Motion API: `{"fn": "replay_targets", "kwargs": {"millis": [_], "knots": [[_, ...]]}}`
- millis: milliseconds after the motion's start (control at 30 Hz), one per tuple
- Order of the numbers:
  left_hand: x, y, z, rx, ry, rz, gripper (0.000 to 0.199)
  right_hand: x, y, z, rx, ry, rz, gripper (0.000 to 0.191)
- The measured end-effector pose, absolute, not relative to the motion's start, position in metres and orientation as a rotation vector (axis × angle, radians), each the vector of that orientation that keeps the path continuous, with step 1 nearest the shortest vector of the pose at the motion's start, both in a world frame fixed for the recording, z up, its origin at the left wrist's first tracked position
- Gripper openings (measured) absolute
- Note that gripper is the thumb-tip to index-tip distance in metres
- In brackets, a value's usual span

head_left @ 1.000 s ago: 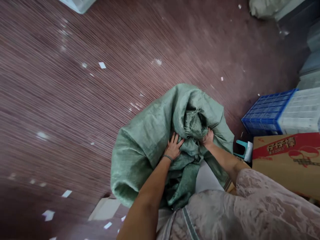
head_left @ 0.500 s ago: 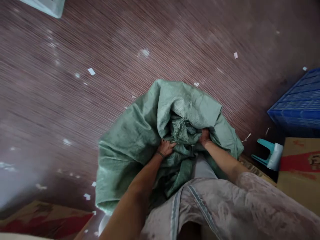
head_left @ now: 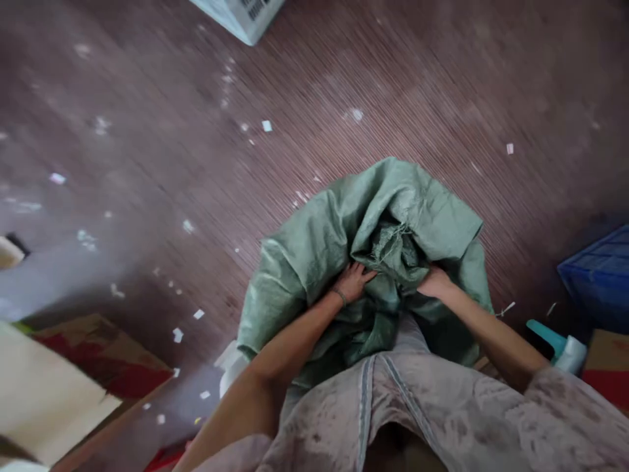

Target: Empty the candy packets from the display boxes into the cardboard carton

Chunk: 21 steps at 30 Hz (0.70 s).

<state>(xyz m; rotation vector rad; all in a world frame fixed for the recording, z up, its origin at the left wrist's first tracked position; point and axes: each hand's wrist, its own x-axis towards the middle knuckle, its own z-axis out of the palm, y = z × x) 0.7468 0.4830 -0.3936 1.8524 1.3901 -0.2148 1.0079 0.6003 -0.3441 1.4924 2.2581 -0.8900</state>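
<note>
A large green woven sack [head_left: 314,246] is bunched up in front of my legs, its frayed edge gathered into a crumpled hollow near the middle. My left hand [head_left: 354,283] grips the cloth on the near left side of that hollow, a bracelet at its wrist. On the right side, my right hand [head_left: 435,282] is closed on a fold of the same sack, its fingertips partly hidden in the cloth. What the sack holds, if anything, cannot be seen.
Open cardboard boxes [head_left: 54,393] stand at lower left. To the right are a blue plastic crate [head_left: 599,272], a teal stool [head_left: 548,337] and another carton [head_left: 609,367]. A white printed package [head_left: 246,19] lies at the top. Paper scraps litter the ribbed brown floor [head_left: 304,78].
The view has swung left, so the sack and floor things appear farther right. Both hands keep hold of the sack, and its central hollow looks more tightly gathered.
</note>
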Motion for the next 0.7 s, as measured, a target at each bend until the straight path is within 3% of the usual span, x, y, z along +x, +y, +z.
{"fn": "replay_targets", "kwargs": {"millis": [100,167,267,333,433,533,700], "knots": [[0.717,0.465,-0.313,1.829,1.597,0.037,0.06,0.987,0.618,-0.272,1.303,2.343,-0.797,0.056],[0.684,0.448,-0.277,1.69,2.035,0.15,0.073,0.95,0.627,-0.252,1.173,2.577,-0.682,0.068],[0.649,0.437,-0.27,1.247,2.505,0.174,0.108,0.881,0.637,-0.282,0.851,2.749,-0.643,0.086],[0.652,0.439,-0.288,1.105,2.458,0.199,0.109,0.848,0.639,-0.324,0.731,2.56,-0.669,0.092],[0.689,0.446,-0.316,1.17,2.333,0.062,0.095,0.839,0.63,-0.372,0.657,2.366,-0.655,0.074],[0.71,0.445,-0.323,1.326,2.241,-0.083,0.09,0.863,0.611,-0.385,0.602,2.393,-0.692,0.052],[0.682,0.431,-0.336,1.503,1.989,-0.089,0.094,0.882,0.585,-0.391,0.744,2.349,-0.748,0.05]]}}
